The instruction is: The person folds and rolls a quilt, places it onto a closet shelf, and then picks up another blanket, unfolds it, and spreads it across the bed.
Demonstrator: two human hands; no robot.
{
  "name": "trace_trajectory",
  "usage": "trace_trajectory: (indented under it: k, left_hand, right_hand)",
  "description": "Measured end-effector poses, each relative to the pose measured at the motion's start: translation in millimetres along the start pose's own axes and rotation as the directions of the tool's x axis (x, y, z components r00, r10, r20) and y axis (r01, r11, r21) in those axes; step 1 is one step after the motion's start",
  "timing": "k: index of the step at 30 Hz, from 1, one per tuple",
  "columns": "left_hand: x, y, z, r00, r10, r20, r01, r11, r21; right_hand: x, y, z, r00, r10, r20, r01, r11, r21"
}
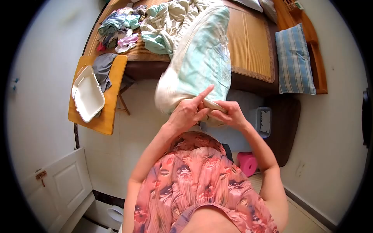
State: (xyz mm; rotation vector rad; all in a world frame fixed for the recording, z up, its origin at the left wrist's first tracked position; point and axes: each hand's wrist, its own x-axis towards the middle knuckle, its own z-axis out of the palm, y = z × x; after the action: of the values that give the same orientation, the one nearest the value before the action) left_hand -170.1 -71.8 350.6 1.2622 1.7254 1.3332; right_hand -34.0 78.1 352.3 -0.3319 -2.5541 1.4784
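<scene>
A mint-and-cream quilt (204, 54) is stretching from the bed (250, 42) over its near edge, its close end hanging in front of the person's body and blurring at the left side. The right hand (230, 113) is gripping the quilt's rolled near edge between bent fingers and thumb. The left hand (185, 114) is meeting it there, its index finger pointing outward over the cloth and its thumb lying beside the rolled edge; how firmly its other fingers are closing cannot be told.

On the bed, crumpled cream-and-mint folds (165, 17) are lying just left of the quilt; whether they are joining it is unclear. A pile of clothes (120, 25) is resting farther left, close to the bed's left edge. A blue plaid pillow (296, 60) is leaning at the bed's right end, against the wooden headboard (320, 73).

Near the bed's left near corner, a wooden table (110, 103) is standing. A white open container (91, 103) is sitting along its left edge, and a grey cloth (103, 68) is covering its far right corner. Below the bed's near edge, a light blue bin (264, 122) is standing to the right of the hands.
</scene>
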Motion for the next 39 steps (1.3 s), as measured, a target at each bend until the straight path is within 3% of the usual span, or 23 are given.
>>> trace_trajectory:
  k: [2, 5, 9, 10, 12, 14, 15, 16, 17, 18, 19, 21, 22, 25, 27, 28, 29, 31, 32, 35, 38, 39]
  left_hand:
    - [-4, -10, 2, 0.994, 0.009, 0.108, -0.029, 0.982, 0.185]
    - [-14, -40, 19, 0.998, 0.044, 0.044, -0.056, 0.941, 0.333]
    - [-9, -30, 26, 0.986, 0.128, -0.108, -0.07, 0.901, 0.429]
    - [-8, -29, 29, 0.968, 0.229, -0.099, -0.158, 0.869, 0.469]
    - [-6, -18, 33, 0.962, 0.272, -0.007, -0.233, 0.838, 0.493]
    - [-3, -6, 39, 0.924, 0.372, 0.089, -0.363, 0.783, 0.505]
    - [-5, -7, 40, 0.919, 0.383, 0.095, -0.38, 0.793, 0.477]
    - [-5, -9, 40, 0.913, 0.396, 0.1, -0.397, 0.801, 0.449]
    - [-6, -10, 41, 0.907, 0.408, 0.101, -0.411, 0.809, 0.421]
    - [-6, -7, 38, 0.897, 0.441, -0.034, -0.41, 0.858, 0.308]
    - [-8, -1, 33, 0.91, 0.397, -0.119, -0.361, 0.9, 0.243]
    - [-16, 7, 23, 0.919, 0.282, -0.275, -0.266, 0.959, 0.097]
    - [-17, 1, 22, 0.873, 0.362, -0.326, -0.355, 0.931, 0.083]
    - [-16, -5, 32, 0.645, 0.69, -0.33, -0.669, 0.718, 0.193]
    - [-13, 2, 36, 0.564, 0.78, -0.273, -0.741, 0.623, 0.25]
    - [-12, 4, 34, 0.587, 0.772, -0.243, -0.726, 0.635, 0.264]
    - [-11, 4, 32, 0.613, 0.761, -0.214, -0.708, 0.648, 0.279]
    - [-11, -11, 31, 0.702, 0.665, -0.255, -0.605, 0.746, 0.279]
    - [-8, -15, 31, 0.693, 0.626, -0.356, -0.564, 0.779, 0.272]
    - [-7, -11, 24, 0.715, 0.586, -0.38, -0.531, 0.81, 0.25]
    - [-12, -10, 23, 0.839, 0.39, -0.38, -0.426, 0.904, -0.014]
    - [-13, -9, 23, 0.877, 0.3, -0.376, -0.368, 0.922, -0.122]
  right_hand:
    - [-19, -3, -2, 0.988, 0.153, -0.003, -0.153, 0.988, 0.014]
    - [-41, -8, -9, 0.983, 0.172, -0.059, -0.168, 0.983, 0.069]
    - [-50, -14, -27, 0.973, 0.178, -0.146, -0.198, 0.971, -0.134]
    - [-48, -17, -29, 0.989, -0.033, -0.143, -0.017, 0.94, -0.34]
    - [-31, -36, -15, 0.972, -0.114, -0.206, 0.025, 0.92, -0.392]
    - [-28, -41, 6, 0.985, 0.003, -0.173, -0.057, 0.949, -0.309]
    - [-31, -35, 16, 0.985, 0.148, -0.092, -0.164, 0.965, -0.206]
    - [-27, -30, 23, 0.983, 0.133, -0.127, -0.156, 0.969, -0.192]
    - [-29, -14, 26, 0.977, 0.16, -0.144, -0.164, 0.986, -0.016]
    - [-34, 7, 29, 0.97, 0.187, -0.155, -0.162, 0.974, 0.16]
    - [-36, 14, 31, 0.963, 0.216, -0.162, -0.152, 0.93, 0.334]
    - [-37, 13, 37, 0.722, 0.613, -0.322, -0.272, 0.679, 0.682]
    - [-34, 16, 45, 0.659, 0.639, -0.397, -0.183, 0.648, 0.739]
    - [-37, 18, 69, 0.642, 0.736, -0.213, -0.294, 0.493, 0.819]
    - [-40, 15, 81, 0.732, 0.68, -0.043, -0.293, 0.371, 0.881]
    - [-43, 13, 89, 0.788, 0.601, -0.135, -0.229, 0.489, 0.842]
    - [-46, 9, 92, 0.835, 0.531, -0.142, -0.189, 0.521, 0.833]
    - [-49, -6, 94, 0.915, 0.395, -0.086, -0.133, 0.494, 0.859]
    - [-49, -15, 98, 0.899, 0.433, -0.073, -0.167, 0.492, 0.855]
    - [-48, -27, 102, 0.918, 0.393, -0.054, -0.203, 0.581, 0.788]
    - [-43, -28, 98, 0.935, 0.328, -0.135, -0.216, 0.828, 0.517]
    - [-44, -24, 101, 0.923, 0.342, -0.175, -0.222, 0.847, 0.484]
